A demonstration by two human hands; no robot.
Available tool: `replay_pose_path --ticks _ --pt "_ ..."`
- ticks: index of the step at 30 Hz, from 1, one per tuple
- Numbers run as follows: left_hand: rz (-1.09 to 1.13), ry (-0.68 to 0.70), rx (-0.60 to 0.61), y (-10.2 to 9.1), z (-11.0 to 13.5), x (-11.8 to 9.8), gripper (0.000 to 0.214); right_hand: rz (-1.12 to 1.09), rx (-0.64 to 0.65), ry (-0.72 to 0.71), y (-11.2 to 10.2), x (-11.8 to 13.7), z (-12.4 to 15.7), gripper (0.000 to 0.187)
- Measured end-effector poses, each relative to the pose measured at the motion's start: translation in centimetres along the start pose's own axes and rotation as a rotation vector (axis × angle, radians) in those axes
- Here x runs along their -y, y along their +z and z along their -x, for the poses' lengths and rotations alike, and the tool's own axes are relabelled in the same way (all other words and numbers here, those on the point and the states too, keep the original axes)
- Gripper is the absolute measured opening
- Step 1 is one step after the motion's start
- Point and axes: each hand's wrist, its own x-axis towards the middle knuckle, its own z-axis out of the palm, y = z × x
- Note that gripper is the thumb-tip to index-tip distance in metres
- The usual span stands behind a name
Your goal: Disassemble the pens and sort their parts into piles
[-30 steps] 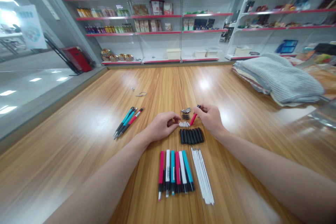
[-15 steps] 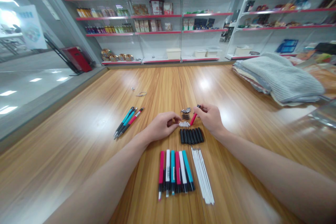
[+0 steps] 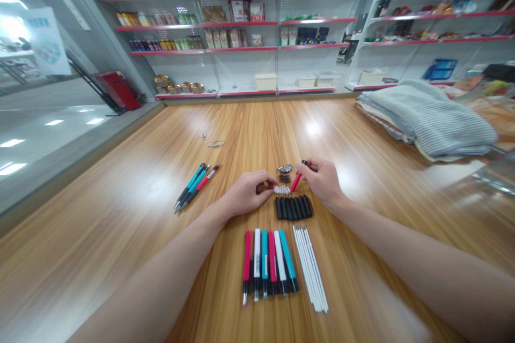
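Note:
My right hand (image 3: 322,179) is closed around a red pen barrel (image 3: 296,181), tilted with its black end up and its lower end beside a row of small white plastic pen parts (image 3: 282,189). At the left end of that row, the curled fingertips of my left hand (image 3: 252,192) come together; whatever is between them is too small to make out. Just behind lie small dark springs (image 3: 284,178) and silver metal tips (image 3: 285,168). Nearer me is a row of black grips (image 3: 293,208). Below them lie red, white and blue pen barrels (image 3: 269,257) and several white refills (image 3: 310,268).
Three assembled pens (image 3: 198,187) lie to the left on the wooden table (image 3: 140,257). Farther back are a thin looped strip (image 3: 217,143) and a tiny silver piece (image 3: 203,135). Folded striped cloths (image 3: 430,118) are stacked at the right. Stocked shelves (image 3: 241,51) stand beyond the table.
Almost nothing differs. The red barrel's lower end has shifted very slightly to the left, and both hands keep their place at the white parts.

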Motion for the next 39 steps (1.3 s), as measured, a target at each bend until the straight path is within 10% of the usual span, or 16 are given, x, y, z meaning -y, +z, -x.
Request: replay_pose_path --ticks 11,39 --pt "-0.006 0.008 -0.005 -0.08 -0.01 -0.09 0.015 -0.185 0.172 -0.021 -0.04 0.43 0.26 0.030" --pt "-0.024 0.010 -0.023 0.04 -0.13 -0.51 0.012 -0.242 0.095 0.014 -0.02 0.58 0.18 0.030"
